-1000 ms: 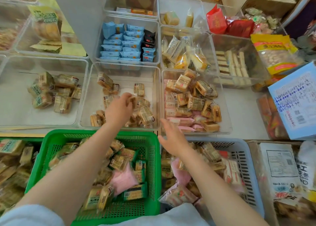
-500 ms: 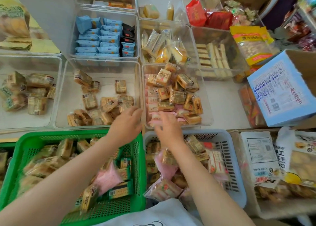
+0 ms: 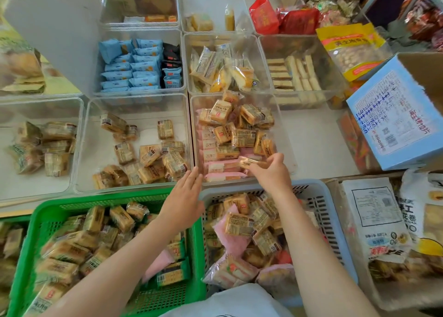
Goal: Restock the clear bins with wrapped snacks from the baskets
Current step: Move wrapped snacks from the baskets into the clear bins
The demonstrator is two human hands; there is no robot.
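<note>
Right hand [image 3: 272,173] pinches a wrapped snack [image 3: 251,161] over the near edge of the clear bin [image 3: 286,134]; left hand [image 3: 185,196] hangs flat, holding nothing. Let go too early and it could drop short into the blue basket [image 3: 332,211]

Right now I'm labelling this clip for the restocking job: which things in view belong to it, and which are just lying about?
In the job:
right hand, holding a wrapped snack over the clear bin
left hand, open
green basket
blue basket

Lying about:
blue carton
yellow snack bag
red packets
white bags
</note>
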